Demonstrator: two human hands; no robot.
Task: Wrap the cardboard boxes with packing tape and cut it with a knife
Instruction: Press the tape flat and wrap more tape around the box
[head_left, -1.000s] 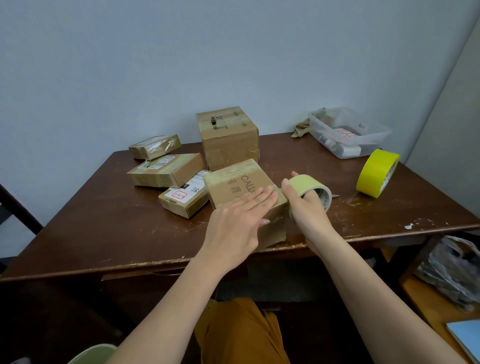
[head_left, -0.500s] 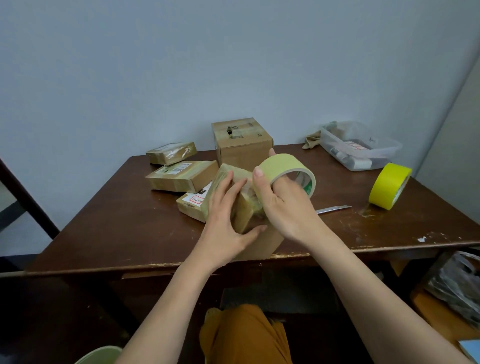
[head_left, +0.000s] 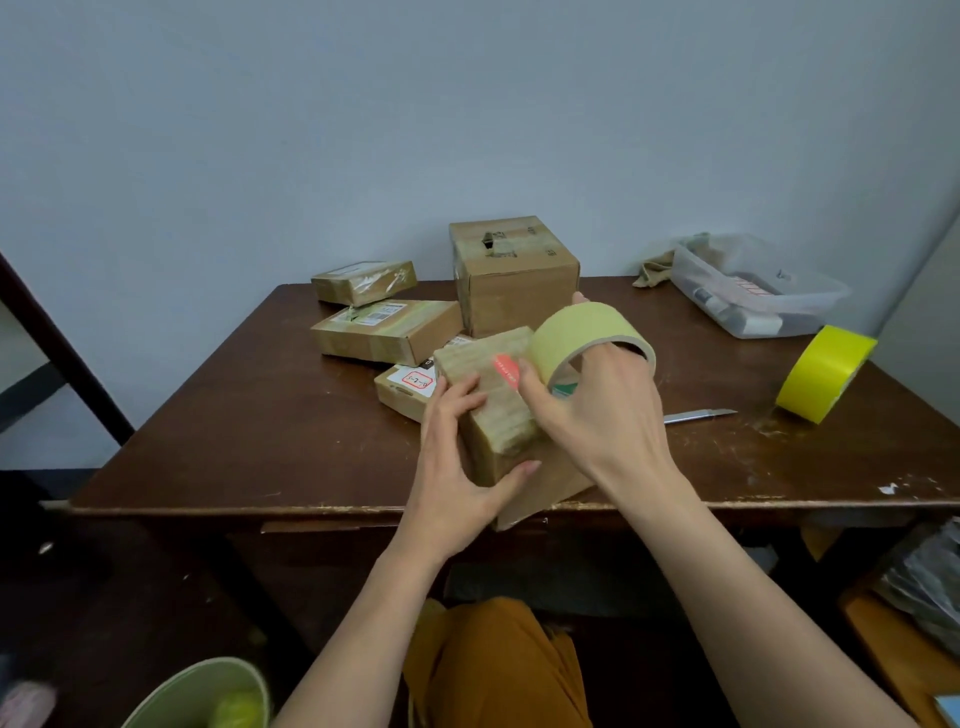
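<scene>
A small cardboard box (head_left: 493, 395) is tipped up on its edge at the front of the brown table (head_left: 260, 436), a red sticker on its upper face. My left hand (head_left: 457, 467) grips its left side and lower corner, thumb underneath. My right hand (head_left: 597, 421) holds a pale green roll of packing tape (head_left: 582, 332) with fingers through its core, the roll pressed against the box's right side. A silver utility knife (head_left: 698, 415) lies on the table just right of my right hand.
A tall cardboard box (head_left: 514, 275) and three flatter boxes (head_left: 384, 330) stand behind. A bright yellow tape roll (head_left: 823, 371) sits at the right, a clear plastic bin (head_left: 758, 291) at the back right. A pale green bucket (head_left: 208, 691) stands below left.
The box lay flat under my left palm; it has been lifted and tipped on edge. My right hand brought the tape roll up from the table against the box. The camera view has shifted.
</scene>
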